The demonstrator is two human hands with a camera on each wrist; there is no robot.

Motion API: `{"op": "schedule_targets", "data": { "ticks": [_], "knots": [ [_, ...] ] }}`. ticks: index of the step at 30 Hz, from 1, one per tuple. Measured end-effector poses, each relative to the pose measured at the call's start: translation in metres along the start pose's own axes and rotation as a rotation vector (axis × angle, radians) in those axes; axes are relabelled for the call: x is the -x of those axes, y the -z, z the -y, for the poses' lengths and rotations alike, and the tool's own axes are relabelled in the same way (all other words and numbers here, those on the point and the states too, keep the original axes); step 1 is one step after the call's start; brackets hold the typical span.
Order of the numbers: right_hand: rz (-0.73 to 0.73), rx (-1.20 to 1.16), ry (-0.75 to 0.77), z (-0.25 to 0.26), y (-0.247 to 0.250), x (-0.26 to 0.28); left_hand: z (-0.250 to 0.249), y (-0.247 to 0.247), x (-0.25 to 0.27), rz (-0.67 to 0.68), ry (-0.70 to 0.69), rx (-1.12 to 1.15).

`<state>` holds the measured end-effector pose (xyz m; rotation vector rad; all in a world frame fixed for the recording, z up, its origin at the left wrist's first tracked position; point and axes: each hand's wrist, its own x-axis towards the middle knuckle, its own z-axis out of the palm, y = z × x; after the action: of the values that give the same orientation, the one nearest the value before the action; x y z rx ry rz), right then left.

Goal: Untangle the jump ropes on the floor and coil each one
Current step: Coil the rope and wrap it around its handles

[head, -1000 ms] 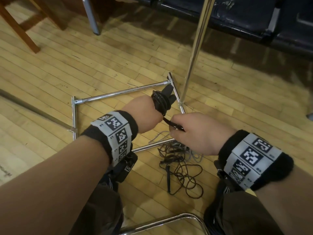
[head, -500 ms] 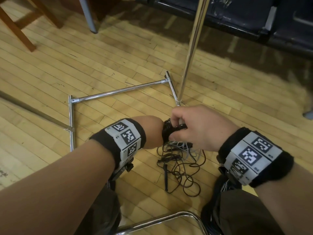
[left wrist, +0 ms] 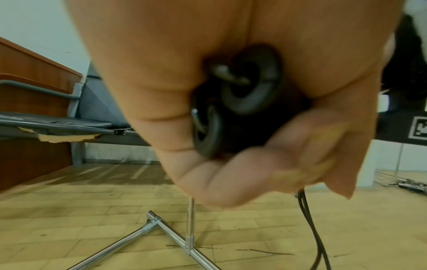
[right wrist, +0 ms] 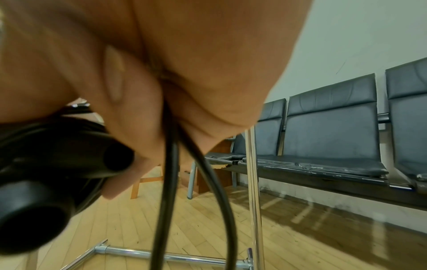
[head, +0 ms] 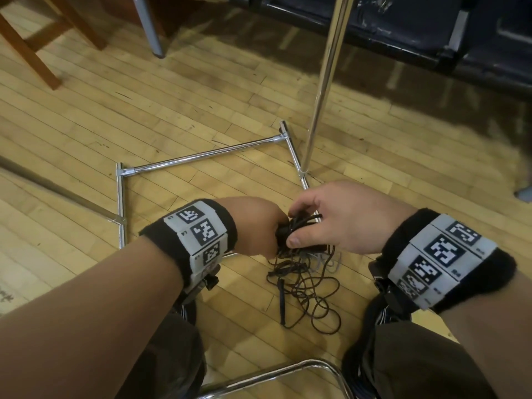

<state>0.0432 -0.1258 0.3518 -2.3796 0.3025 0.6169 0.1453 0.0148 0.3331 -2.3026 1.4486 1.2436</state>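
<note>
My left hand (head: 259,226) grips two black jump-rope handles (left wrist: 242,102) side by side, with black cord wound round them (head: 296,228). The handle ends show in the left wrist view between palm and curled fingers. My right hand (head: 331,220) meets the left one and pinches the black cord (right wrist: 171,164) against the bundle; two strands hang down from its fingers. The handle butts (right wrist: 110,157) also show in the right wrist view. Below both hands a loose tangle of dark rope (head: 305,289) lies on the wooden floor, with a grey rope (head: 325,259) partly hidden under my right hand.
A chrome rack base (head: 201,154) lies on the floor ahead, its upright pole (head: 325,76) rising just beyond my hands. Dark bench seats (right wrist: 335,127) line the far wall. A wooden chair leg (head: 28,50) stands far left. A chrome chair tube (head: 273,372) curves near my knees.
Both hands came down and toward me with the wound handles. My right hand moved from pulling cord at the side to closing over the bundle.
</note>
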Motion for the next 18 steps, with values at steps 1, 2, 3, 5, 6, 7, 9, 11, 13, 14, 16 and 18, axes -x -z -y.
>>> {"op": "schedule_targets", "data": {
  "ticks": [1, 2, 3, 5, 6, 7, 9, 11, 13, 14, 16, 18],
  "knots": [
    [-0.023, -0.01, 0.003, -0.001, 0.002, 0.0, 0.003, 0.004, 0.001, -0.034, 0.013, 0.023],
    [-0.045, -0.009, 0.005, -0.002, 0.005, 0.0, 0.007, 0.007, 0.003, -0.069, 0.019, 0.043],
    [-0.061, -0.002, 0.002, -0.003, 0.007, 0.0, 0.011, 0.009, 0.005, -0.096, 0.023, 0.052],
    [-0.08, 0.012, -0.003, -0.006, 0.01, 0.0, 0.019, 0.011, 0.009, -0.123, 0.02, 0.051],
    [-0.085, 0.012, -0.006, -0.008, 0.011, 0.001, 0.02, 0.01, 0.011, -0.117, 0.014, 0.047],
    [-0.079, 0.009, -0.011, -0.009, 0.011, 0.001, 0.019, 0.009, 0.012, -0.098, 0.002, 0.044],
    [-0.019, 0.003, -0.015, -0.011, 0.01, 0.002, 0.015, 0.007, 0.014, -0.032, -0.025, 0.038],
    [0.06, -0.031, -0.018, -0.011, 0.007, 0.003, 0.009, 0.003, 0.015, 0.035, -0.044, 0.01],
    [0.111, -0.086, -0.018, -0.012, 0.007, 0.004, 0.003, 0.001, 0.015, 0.084, -0.06, -0.021],
    [0.112, -0.088, -0.012, -0.014, 0.008, 0.005, 0.001, 0.0, 0.015, 0.111, -0.073, -0.035],
    [0.076, -0.074, 0.006, -0.018, 0.01, 0.005, -0.005, -0.003, 0.016, 0.168, -0.124, -0.039],
    [0.046, -0.098, 0.03, -0.021, 0.012, 0.003, -0.008, -0.004, 0.019, 0.202, -0.185, 0.037]
  ]
}}
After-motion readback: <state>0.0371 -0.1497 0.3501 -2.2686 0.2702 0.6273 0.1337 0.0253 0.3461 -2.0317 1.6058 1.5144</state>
